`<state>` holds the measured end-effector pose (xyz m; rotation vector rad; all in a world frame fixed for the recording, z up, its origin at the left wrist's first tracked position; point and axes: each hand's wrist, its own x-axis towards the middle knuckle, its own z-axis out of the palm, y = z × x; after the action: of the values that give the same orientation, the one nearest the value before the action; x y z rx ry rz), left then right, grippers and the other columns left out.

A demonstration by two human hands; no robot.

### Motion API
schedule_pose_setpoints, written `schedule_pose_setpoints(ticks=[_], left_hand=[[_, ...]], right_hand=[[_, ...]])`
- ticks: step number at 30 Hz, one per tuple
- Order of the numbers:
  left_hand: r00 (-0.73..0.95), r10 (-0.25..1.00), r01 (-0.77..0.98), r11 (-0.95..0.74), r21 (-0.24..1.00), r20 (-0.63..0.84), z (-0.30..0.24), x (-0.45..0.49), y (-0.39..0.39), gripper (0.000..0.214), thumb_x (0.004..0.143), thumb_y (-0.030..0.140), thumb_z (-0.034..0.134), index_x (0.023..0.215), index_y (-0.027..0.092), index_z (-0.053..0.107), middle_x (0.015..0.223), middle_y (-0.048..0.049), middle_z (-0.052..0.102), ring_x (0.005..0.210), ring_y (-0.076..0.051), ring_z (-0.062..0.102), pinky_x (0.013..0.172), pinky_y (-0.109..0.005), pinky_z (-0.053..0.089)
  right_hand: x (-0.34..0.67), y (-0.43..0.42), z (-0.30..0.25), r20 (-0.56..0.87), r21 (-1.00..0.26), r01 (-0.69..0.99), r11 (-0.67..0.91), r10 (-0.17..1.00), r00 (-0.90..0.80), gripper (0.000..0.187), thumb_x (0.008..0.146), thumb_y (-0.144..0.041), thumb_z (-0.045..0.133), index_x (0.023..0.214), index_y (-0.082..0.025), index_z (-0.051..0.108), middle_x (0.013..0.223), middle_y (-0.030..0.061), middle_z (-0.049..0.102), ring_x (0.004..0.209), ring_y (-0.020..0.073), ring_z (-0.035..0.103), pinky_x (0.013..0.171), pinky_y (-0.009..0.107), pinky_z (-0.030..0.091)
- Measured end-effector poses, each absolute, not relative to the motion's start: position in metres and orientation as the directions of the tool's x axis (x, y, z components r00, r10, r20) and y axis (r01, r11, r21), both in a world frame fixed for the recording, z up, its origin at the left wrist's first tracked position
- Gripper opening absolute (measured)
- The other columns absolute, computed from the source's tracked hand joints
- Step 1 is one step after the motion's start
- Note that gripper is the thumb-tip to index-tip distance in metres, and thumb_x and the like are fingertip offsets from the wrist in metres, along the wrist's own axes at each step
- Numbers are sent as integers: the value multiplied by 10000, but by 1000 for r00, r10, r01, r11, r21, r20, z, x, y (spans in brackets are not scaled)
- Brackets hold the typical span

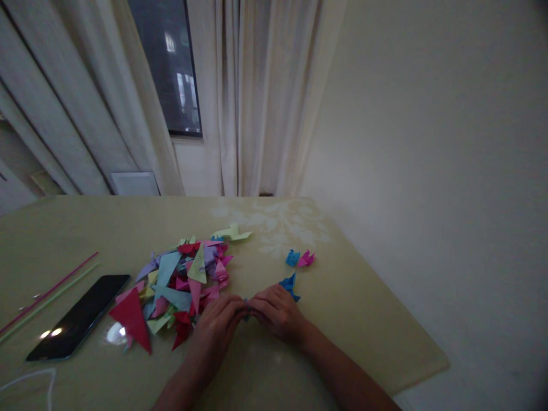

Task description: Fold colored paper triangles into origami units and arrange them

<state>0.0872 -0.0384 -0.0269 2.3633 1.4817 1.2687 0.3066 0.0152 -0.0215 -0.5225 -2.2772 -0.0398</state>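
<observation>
My left hand (218, 325) and my right hand (276, 313) rest on the yellow-green table (351, 308), fingertips pressed together on a small blue piece of folded paper (246, 308) that is mostly hidden between them. Just behind my right hand lies a blue folded paper piece (290, 284). A heap of coloured folded paper triangles (180, 282) lies just left of my left hand. Further back on the right sit a small blue piece (292, 258) and a pink piece (306, 259) side by side.
A dark phone (79, 324) lies at the left, with a pink straw (51, 292) and a green straw (47, 302) beyond it. A pale green folded piece (233, 233) sits behind the heap. A white cord (29, 379) curls at the near left. Curtains (257, 97) and a wall (428, 142) border the table.
</observation>
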Motion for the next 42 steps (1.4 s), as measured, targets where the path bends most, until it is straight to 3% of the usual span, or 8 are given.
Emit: schedule_pose_setpoints(ticks=[7,13,16,19,27,32,37,42], left_hand=[[111,821,720,-455,525,560,-24,92,-36,280,1071,406,450,1112,229,664,1049,-69,730,935,-204,711,837,-323,577],[-31,922,983,-42,179,386,-21,73,-33,352,991,406,531,1228,199,688,1253,-155,691,1177,-364,601,961,-524,483],[-13,956,995,-15,95,294,-23,70,-33,374,987,343,516,1296,207,677,1291,-157,681,1220,-359,578,976,-522,459],[17,962,992,-50,113,274,-23,69,-31,371,1004,271,456,1287,202,686,1243,-145,699,1204,-325,607,976,-489,456],[-55,923,998,56,10,380,-18,60,-37,366,995,414,487,1150,176,718,1269,-195,682,1209,-384,582,962,-525,435],[32,938,999,-39,14,345,-18,61,-39,333,1025,318,433,1149,209,721,1215,-156,723,1244,-338,586,1009,-531,408],[-31,923,999,17,39,384,-20,62,-39,330,1007,373,498,1169,220,742,1365,-167,661,1312,-354,542,1051,-573,383],[144,939,977,-186,107,313,-13,66,-42,256,995,348,534,1100,269,753,1362,-108,693,1319,-329,566,1115,-605,314]], right_hand=[[315,20,-21,745,-187,351,918,365,-558,144,1048,-197,575,1108,-218,705,930,53,777,836,178,708,778,319,539],[363,42,-2,800,-463,537,705,593,-89,176,1045,-288,569,1015,-211,724,917,79,746,848,205,703,808,339,579],[391,47,-1,731,-566,576,590,682,20,194,1018,-337,592,1002,-200,728,948,83,753,833,200,704,786,322,572],[409,45,-8,659,-623,611,489,749,73,219,985,-350,592,984,-182,732,932,89,760,783,200,700,743,312,560],[410,35,-24,479,-559,781,277,877,31,146,919,-276,604,904,-219,737,870,56,765,774,207,702,735,298,491],[402,31,-24,429,-520,798,304,901,-64,102,906,-216,622,911,-219,724,879,45,761,798,191,692,744,271,472],[402,30,-27,432,-474,820,321,896,-101,130,854,-128,627,909,-214,708,903,36,736,796,172,654,720,249,434],[404,33,-34,467,-484,834,264,884,-9,136,828,-108,615,870,-219,682,910,34,706,776,175,630,671,255,403]])
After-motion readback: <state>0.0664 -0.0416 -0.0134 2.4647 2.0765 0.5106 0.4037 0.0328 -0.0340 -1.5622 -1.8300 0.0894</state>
